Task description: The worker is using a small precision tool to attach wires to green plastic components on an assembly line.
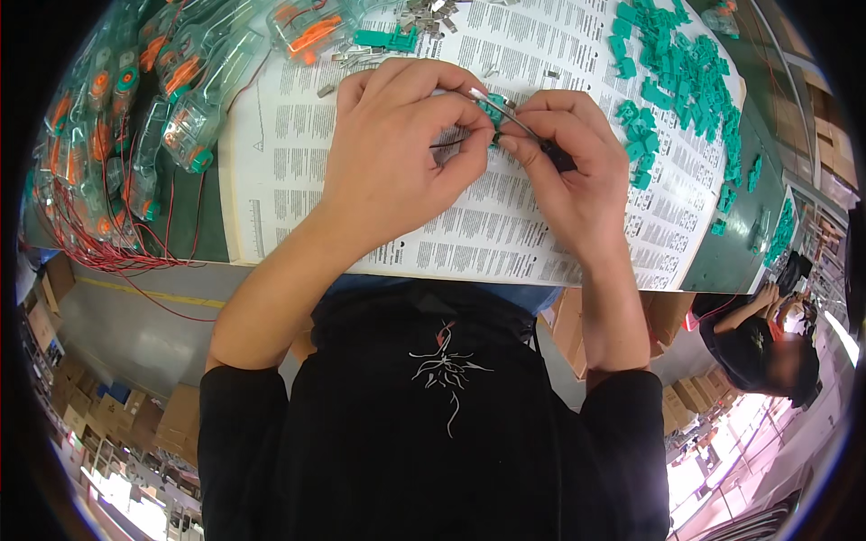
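Observation:
Over the printed sheets, my left hand [392, 149] pinches a small green plastic part [492, 108] between thumb and fingertips. A thin dark wire [446, 144] runs out beside that thumb. Closed around a screwdriver [521, 121] with a thin metal shaft and dark handle, my right hand [582, 158] is close against the left one. The shaft slants up and left across the green part. Fingers hide much of the part, and I cannot tell exactly where the tip touches.
Loose green plastic parts [681, 77] are heaped at the right. Small metal pieces [428, 16] lie at the far middle beside a green piece [388, 39]. Clear housings with orange parts [185, 126] and red wires [108, 260] crowd the left. A person [767, 352] is at right.

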### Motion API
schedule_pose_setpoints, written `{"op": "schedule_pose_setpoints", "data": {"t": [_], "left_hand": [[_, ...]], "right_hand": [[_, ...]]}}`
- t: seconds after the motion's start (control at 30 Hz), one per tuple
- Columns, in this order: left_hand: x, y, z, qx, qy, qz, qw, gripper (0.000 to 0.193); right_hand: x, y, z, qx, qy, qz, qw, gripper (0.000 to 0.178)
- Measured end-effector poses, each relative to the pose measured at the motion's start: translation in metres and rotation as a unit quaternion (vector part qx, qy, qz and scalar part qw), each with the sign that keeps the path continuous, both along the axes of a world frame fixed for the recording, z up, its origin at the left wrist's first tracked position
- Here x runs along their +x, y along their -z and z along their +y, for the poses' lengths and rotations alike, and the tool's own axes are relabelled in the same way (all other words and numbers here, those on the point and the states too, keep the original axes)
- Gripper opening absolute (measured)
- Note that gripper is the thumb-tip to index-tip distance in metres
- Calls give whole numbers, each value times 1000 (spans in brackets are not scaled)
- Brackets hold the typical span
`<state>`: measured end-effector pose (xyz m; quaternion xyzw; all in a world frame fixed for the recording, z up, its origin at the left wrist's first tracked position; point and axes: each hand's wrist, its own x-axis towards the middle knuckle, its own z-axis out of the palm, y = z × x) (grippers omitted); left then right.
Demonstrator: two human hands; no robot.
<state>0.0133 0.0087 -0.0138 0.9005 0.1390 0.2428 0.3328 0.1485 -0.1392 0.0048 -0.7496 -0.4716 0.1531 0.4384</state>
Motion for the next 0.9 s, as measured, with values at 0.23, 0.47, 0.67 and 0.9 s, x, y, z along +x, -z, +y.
{"op": "schedule_pose_setpoints", "data": {"t": [0.23,0.47,0.67,0.9], "left_hand": [[2,1,-3,-5,-11,13,1000,8],[2,-2,0,3,16,8,1000,30],[-5,-5,11,-50,51,47,996,39],[-2,-5,11,-23,53,39,998,38]], "right_hand": [[-1,5,0,17,20,-32,999,10],[-3,6,3,22,21,-77,997,10],[-4,1,2,-1,24,-66,998,10],[13,-3,3,-4,-37,-75,996,14]]}}
